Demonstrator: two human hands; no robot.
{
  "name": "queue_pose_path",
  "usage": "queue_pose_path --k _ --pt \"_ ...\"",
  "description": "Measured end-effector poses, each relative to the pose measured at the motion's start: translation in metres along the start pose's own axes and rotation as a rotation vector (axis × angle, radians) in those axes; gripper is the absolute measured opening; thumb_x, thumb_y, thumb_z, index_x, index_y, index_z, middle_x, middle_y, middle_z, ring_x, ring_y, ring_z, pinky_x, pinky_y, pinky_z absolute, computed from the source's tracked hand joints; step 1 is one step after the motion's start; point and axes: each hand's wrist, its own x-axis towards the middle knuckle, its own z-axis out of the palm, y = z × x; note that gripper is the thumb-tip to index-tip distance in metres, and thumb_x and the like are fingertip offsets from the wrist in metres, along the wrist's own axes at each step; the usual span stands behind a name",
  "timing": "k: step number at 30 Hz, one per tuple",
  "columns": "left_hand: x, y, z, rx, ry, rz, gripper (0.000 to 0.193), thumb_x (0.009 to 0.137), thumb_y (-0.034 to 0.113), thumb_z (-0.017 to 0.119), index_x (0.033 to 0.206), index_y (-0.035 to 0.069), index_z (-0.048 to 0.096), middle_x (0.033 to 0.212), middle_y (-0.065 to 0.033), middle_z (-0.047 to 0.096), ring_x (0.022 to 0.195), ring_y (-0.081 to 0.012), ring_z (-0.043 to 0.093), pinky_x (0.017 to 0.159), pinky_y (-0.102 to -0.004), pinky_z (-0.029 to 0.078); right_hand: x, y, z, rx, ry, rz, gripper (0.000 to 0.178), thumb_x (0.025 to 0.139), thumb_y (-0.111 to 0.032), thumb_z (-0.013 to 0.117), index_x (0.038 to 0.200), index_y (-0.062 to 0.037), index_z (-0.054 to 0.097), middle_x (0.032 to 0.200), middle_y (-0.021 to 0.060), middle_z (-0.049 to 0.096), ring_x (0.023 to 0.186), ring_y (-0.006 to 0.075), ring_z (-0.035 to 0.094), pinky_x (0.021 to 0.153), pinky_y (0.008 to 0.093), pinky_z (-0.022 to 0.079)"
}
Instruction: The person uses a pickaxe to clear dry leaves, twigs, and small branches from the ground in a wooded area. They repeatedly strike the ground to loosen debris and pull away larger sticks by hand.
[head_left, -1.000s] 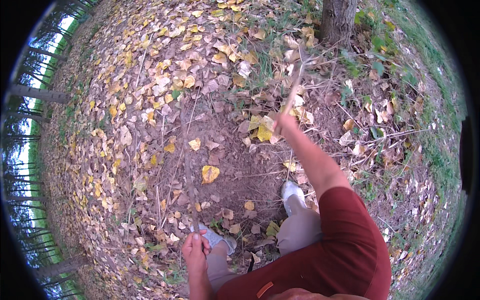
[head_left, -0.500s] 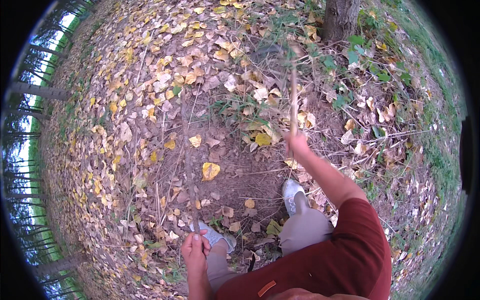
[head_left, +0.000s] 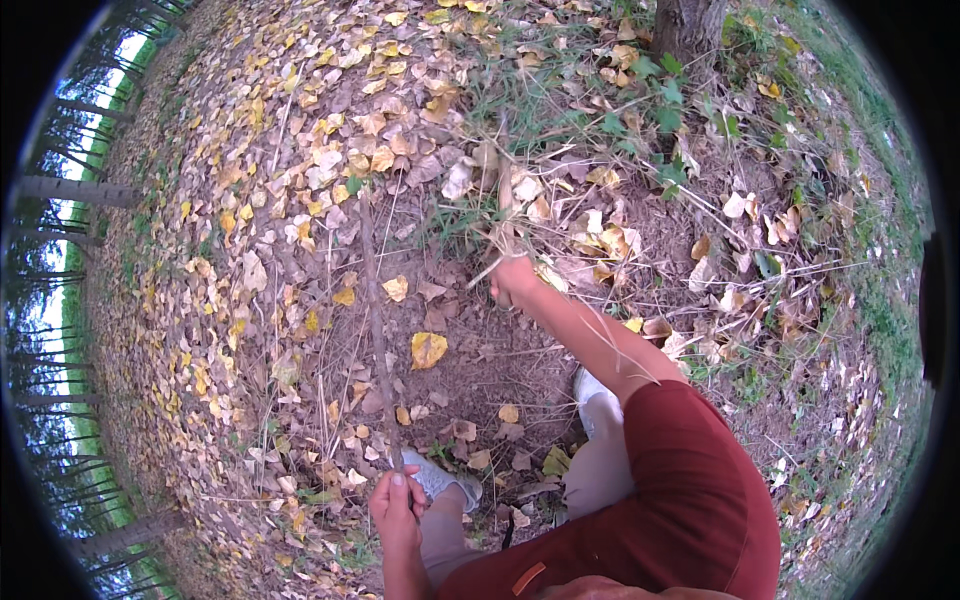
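My left hand [head_left: 398,497] is closed around the lower end of a long, thin brown stick [head_left: 377,325], which slants up and away over the leaf-strewn soil. My right hand [head_left: 515,280] grips a light wooden-handled sickle [head_left: 505,190]. Its far end is down among green grass [head_left: 540,110] and dry leaves, and the blade is mostly hidden there. Pale dry stalks [head_left: 507,240] lie over the handle close to my right hand and across that forearm.
A tree trunk [head_left: 690,28] rises at the far right, with green leafy weeds [head_left: 668,110] beside it. Yellow and brown fallen leaves [head_left: 428,350] cover the ground. My shoes [head_left: 440,478] stand near. Rows of trees [head_left: 80,190] line the left edge.
My right hand has swung the sickle left and down from beside the trunk into the grass, and dry stalks now lie over its handle and my forearm. The left hand holds the stick almost still.
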Motion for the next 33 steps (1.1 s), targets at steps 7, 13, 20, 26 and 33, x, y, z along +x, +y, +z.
queue_pose_path --k 7,13,20,26,33 --pt "-0.002 -0.006 0.003 -0.021 -0.014 0.009 0.029 0.092 0.028 0.044 0.088 0.0 0.052 0.054 -0.0014 0.044 0.04 -0.0064 0.034 0.037 -0.0194 0.028 -0.161 0.07 -0.082 0.043 -0.069 0.203 0.012 0.07 -0.009 0.058 0.066 0.0 0.052 0.048 0.0046 0.047 0.035 0.0132 0.046 0.03 0.029 0.035" --pt "-0.015 -0.002 0.018 -0.045 -0.027 0.064 0.026 0.091 0.023 0.044 0.092 -0.001 0.055 0.054 -0.0005 0.045 0.041 -0.0043 0.035 0.038 -0.0174 0.027 -0.24 0.039 -0.159 0.028 0.049 0.203 0.011 0.071 -0.011 0.059 0.073 -0.0026 0.053 0.048 0.0037 0.047 0.033 0.0111 0.043 0.03 0.0249 0.032" --pt "-0.018 -0.009 0.017 0.001 -0.035 0.124 0.029 0.092 0.029 0.044 0.092 0.002 0.054 0.055 0.0011 0.045 0.041 -0.0046 0.035 0.037 -0.0173 0.026 -0.282 0.032 -0.207 0.421 0.488 0.045 0.013 0.074 -0.004 0.057 0.078 -0.0004 0.046 0.055 0.0048 0.046 0.034 0.0133 0.044 0.03 0.0277 0.036" --pt "-0.024 -0.011 0.022 0.034 -0.026 0.197 0.028 0.091 0.028 0.046 0.092 0.002 0.056 0.055 0.0015 0.045 0.039 -0.0024 0.034 0.035 -0.0165 0.024 -0.284 0.033 -0.268 0.818 0.72 -0.093 0.008 0.072 0.0 0.053 0.076 0.0017 0.047 0.055 0.0059 0.047 0.038 0.0137 0.045 0.031 0.0276 0.037" --pt "-0.028 -0.017 0.014 -0.01 -0.011 0.202 0.028 0.091 0.029 0.047 0.09 0.003 0.056 0.054 0.0018 0.046 0.036 -0.0026 0.032 0.033 -0.0166 0.023 -0.262 -0.019 -0.319 1.334 0.971 -0.217 0.01 0.077 0.004 0.048 0.085 0.0037 0.042 0.06 0.009 0.048 0.041 0.0159 0.046 0.033 0.0272 0.038"
